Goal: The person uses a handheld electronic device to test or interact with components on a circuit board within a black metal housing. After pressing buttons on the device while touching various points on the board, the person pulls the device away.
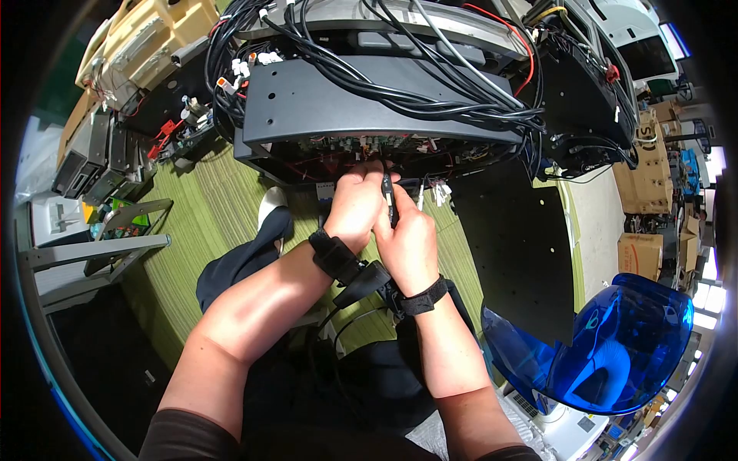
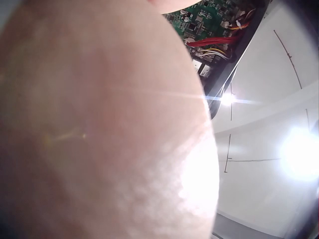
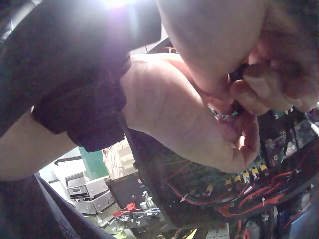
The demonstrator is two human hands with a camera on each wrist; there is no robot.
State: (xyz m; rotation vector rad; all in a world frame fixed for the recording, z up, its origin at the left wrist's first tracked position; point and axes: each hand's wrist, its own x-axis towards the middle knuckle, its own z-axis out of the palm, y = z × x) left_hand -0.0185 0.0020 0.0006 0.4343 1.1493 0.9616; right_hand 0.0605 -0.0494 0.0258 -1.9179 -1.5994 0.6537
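In the head view a slim dark tool (image 1: 388, 196) stands upright in the right hand (image 1: 410, 237), held by curled fingers. Close on its left, the left hand (image 1: 357, 206) reaches to the open front of a dark metal housing (image 1: 369, 88), with its fingertips partly hidden inside. The right wrist view shows the left hand (image 3: 182, 112) with bent fingers beside the right hand (image 3: 279, 74), over circuit boards with red wires (image 3: 269, 199); what the left fingers touch is unclear. Blurred skin of the left hand (image 2: 104, 124) covers most of the left wrist view, beside a green board (image 2: 207, 20).
Thick black cables (image 1: 361, 88) lie across the housing, and loose white connectors (image 1: 440, 192) hang at its front. A dark perforated panel (image 1: 515, 246) and a blue transparent shell (image 1: 615, 346) are on the right. A metal frame (image 1: 100, 250) stands at the left on green carpet (image 1: 188, 207).
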